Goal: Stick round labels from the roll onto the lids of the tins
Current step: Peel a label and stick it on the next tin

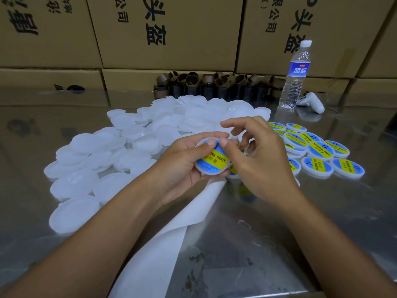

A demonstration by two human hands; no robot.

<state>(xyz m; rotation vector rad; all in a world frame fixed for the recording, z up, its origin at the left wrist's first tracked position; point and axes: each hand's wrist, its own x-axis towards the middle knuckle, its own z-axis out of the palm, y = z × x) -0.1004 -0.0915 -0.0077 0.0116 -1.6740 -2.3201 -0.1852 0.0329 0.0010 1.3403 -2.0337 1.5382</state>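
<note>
steel table [300,233], shiny and scuffed, carries everything. held above its middle, the lid [206,172] looks like light, thin, slightly springy plastic, best gripped by its rim. its blue-and-yellow label [214,161] probably creases easily and wants smoothing outward. the left hand [182,166] cups the lid, fingers curled under the rim, thumb on the label. the right hand [257,160] presses its thumb alongside, other fingers loosely spread. bare lids [129,143] heap far left, labelled lids [320,150] lie toward the right edge, and backing paper [171,229] trails to the near edge. cartons [167,33] wall the back.
</note>
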